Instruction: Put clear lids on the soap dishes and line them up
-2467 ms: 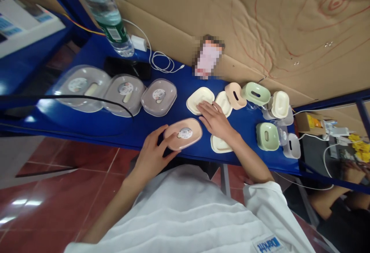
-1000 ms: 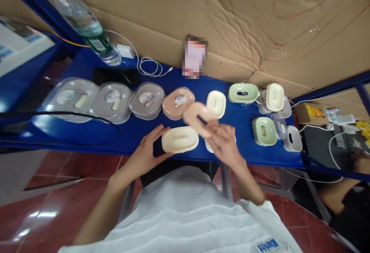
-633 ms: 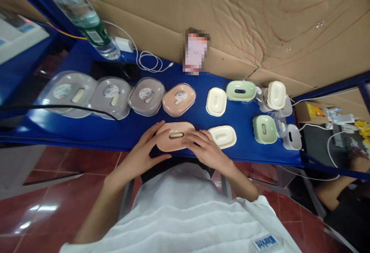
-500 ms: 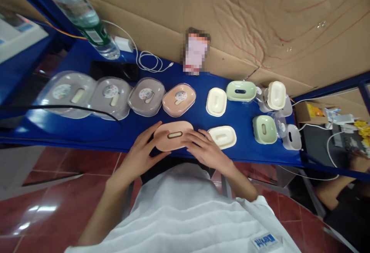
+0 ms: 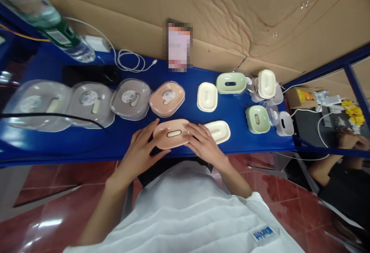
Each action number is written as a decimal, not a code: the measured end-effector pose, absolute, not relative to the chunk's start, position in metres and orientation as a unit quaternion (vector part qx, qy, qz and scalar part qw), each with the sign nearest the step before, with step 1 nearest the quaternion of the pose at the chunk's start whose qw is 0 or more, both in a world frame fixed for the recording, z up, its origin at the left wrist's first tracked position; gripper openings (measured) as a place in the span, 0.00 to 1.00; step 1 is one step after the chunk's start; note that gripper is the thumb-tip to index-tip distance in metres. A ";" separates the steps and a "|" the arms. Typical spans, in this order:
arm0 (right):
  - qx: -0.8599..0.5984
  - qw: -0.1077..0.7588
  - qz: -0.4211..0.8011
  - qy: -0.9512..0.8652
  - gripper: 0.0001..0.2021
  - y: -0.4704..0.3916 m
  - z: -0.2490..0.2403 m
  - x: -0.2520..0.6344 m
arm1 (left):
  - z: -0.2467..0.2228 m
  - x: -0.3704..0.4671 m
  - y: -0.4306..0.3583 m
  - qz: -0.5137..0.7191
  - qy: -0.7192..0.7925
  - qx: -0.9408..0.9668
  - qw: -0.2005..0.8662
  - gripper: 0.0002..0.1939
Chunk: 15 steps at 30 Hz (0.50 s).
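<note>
A peach oval plastic box (image 5: 173,134) with a slot in its middle lies level at the front of the blue table. My left hand (image 5: 140,143) grips its left end, thumb along the near side and fingers at the far side. Over its right end curl the fingers of my right hand (image 5: 202,142), gripping it too. A cream oval lid (image 5: 220,131) lies flat beside my right hand, partly hidden by it. Just behind the box sits a peach box under a clear cover (image 5: 167,98). A second cream lid (image 5: 207,97) lies right of that.
Several grey covered boxes (image 5: 131,99) line the left side. Green boxes (image 5: 258,119), a grey box (image 5: 285,124) and a cream-topped stack (image 5: 266,84) stand right. Behind are a water bottle (image 5: 62,33), white cable (image 5: 131,60) and phone (image 5: 178,48). A co-worker's hand (image 5: 348,140) shows far right.
The view has shifted, so most table items appear farther left. My right hand's fingers reach slightly farther over the peach box's right end. Both hands stay on the box.
</note>
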State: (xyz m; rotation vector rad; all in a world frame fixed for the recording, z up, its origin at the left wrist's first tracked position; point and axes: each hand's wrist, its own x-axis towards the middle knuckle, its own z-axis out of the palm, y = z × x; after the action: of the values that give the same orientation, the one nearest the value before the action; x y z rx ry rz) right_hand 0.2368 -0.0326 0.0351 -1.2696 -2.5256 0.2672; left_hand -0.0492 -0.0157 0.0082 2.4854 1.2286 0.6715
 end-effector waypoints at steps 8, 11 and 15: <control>-0.632 0.185 -0.021 -0.753 0.20 0.015 0.074 0.339 | 0.008 -0.045 -0.023 0.264 0.434 0.850 0.142 0.40; -0.740 0.126 -0.070 -0.657 0.25 0.053 0.083 0.391 | 0.008 -0.045 -0.021 0.265 0.443 0.842 0.155 0.36; -0.748 0.024 -0.065 -0.660 0.36 0.094 0.078 0.425 | 0.006 -0.044 -0.022 0.266 0.452 0.838 0.152 0.32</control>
State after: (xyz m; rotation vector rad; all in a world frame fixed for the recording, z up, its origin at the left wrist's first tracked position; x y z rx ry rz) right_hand 0.4253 0.0937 0.0778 -2.3152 -2.0411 -0.2014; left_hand -0.0443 -0.0215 0.0058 2.4033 1.2980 0.7627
